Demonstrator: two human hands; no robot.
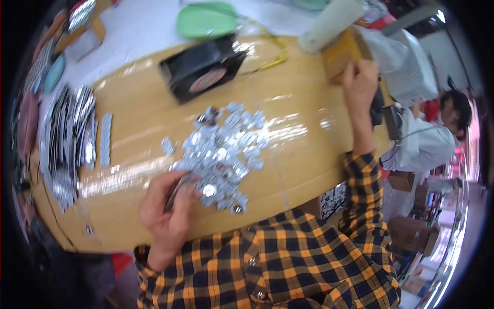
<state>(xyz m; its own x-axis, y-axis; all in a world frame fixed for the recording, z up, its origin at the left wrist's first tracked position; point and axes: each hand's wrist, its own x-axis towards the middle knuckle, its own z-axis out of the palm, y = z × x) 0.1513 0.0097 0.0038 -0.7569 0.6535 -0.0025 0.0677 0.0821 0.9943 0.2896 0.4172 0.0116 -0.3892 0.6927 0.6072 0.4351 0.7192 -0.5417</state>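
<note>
A heap of small silvery metal pieces lies in the middle of the brown-covered table. At the heap's near left edge is my left hand, its fingers curled toward the thumb. Whatever it pinches is too small and blurred to make out. My right hand is raised at the far right, over the near side of an open cardboard box. Its thumb and fingers are drawn together, and I cannot make out anything between them. A few round shiny parts, such as one at the heap's near edge, lie among the pieces.
Rows of stacked silvery strips stand at the left, with a single strip beside them. A black box-shaped device with a yellow cord stands behind the heap. Beyond are a green tray and white roll. Another person sits at the right.
</note>
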